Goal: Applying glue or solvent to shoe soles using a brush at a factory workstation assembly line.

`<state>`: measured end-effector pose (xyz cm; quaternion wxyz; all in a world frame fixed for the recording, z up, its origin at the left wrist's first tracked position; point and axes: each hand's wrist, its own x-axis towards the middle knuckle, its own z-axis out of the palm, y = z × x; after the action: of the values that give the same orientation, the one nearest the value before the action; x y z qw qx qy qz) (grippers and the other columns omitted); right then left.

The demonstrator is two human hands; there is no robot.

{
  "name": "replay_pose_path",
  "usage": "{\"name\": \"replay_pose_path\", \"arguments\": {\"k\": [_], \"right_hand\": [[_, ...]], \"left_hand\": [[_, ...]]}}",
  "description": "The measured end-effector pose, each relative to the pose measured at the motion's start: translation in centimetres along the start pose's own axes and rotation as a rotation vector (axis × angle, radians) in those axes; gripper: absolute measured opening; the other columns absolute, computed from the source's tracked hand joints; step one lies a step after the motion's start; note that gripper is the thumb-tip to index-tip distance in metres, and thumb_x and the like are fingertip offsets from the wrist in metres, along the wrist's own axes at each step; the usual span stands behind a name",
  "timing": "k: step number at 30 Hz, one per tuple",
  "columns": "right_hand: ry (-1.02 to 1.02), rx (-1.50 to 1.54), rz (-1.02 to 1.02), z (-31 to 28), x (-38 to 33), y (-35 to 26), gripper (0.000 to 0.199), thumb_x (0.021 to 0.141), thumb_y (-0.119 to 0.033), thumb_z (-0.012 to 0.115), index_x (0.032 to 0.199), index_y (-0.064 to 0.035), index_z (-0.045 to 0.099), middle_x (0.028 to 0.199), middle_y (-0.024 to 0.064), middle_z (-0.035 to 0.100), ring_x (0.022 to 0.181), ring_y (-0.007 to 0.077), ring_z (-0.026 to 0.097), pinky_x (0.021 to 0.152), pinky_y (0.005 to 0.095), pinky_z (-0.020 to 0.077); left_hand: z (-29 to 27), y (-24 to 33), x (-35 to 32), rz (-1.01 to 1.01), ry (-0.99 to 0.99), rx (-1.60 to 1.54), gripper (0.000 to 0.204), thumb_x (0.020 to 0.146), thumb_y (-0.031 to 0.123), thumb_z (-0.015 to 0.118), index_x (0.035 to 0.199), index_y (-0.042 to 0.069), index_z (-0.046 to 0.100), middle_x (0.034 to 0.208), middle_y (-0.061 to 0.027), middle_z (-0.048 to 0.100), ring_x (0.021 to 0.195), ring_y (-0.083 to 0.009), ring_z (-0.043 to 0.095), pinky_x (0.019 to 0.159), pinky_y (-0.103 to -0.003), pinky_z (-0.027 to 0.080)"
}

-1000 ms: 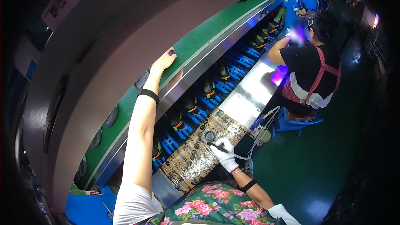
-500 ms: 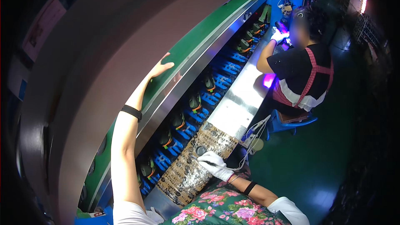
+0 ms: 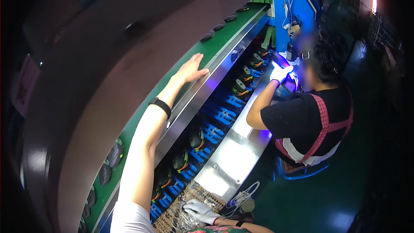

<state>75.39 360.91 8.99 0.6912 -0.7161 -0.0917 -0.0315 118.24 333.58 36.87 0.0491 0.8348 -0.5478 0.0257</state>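
Observation:
My bare left hand [image 3: 192,70] is stretched out over the green conveyor belt [image 3: 170,87], its fingers apart and its thumb near the belt's metal edge. Nothing is in it. Farther up that belt lie several dark shoes [image 3: 209,36]. My right hand [image 3: 200,211], in a white glove, is low over the brown, tape-covered board [image 3: 211,197]. Its fingers look curled together; what they hold, if anything, is too small to make out. Between belt and board runs a row of dark shoes [image 3: 196,140] with orange and green trim, beside blue holders [image 3: 213,133].
A co-worker [image 3: 319,116] sits at the right on a blue stool [image 3: 302,174], gloved hands around something under violet light. A shiny metal sheet [image 3: 226,159] lies between us. White cables [image 3: 243,196] hang beside the bench. A large curved housing [image 3: 99,73] overhangs the belt's left side.
My left hand has reached farther along the belt toward its metal edge. In view, my right hand sits lower. Dark shoes now show on the upper belt, and the co-worker's hands appear lower.

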Motion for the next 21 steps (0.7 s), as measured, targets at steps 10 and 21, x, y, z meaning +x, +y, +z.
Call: {"name": "replay_pose_path", "arguments": {"k": [10,21], "right_hand": [[0.009,0.084,-0.017,-9.1,3.0,0.6,0.024,0.100,-0.025,0.063,0.114,-0.0084,0.071,0.115,0.0115,0.065,0.109,0.0293,0.062,0.096,0.0360,0.0492],[0.067,0.071,-0.038,-9.6,3.2,4.2,0.024,0.099,-0.025,0.064,0.114,-0.0071,0.071,0.115,0.0123,0.065,0.109,0.0291,0.063,0.095,0.0358,0.0496]], "left_hand": [[1.4,-2.2,14.9,-0.277,0.083,0.021,0.093,0.096,0.046,0.056,0.162,0.005,0.006,0.168,-0.0217,0.009,0.152,-0.0351,0.026,0.122,-0.042,0.029],[-0.2,-4.6,8.4,-0.203,0.232,-0.053,0.017,0.075,0.005,0.072,0.089,0.001,0.063,0.092,-0.0199,0.067,0.092,-0.0375,0.066,0.080,-0.046,0.051]]}}
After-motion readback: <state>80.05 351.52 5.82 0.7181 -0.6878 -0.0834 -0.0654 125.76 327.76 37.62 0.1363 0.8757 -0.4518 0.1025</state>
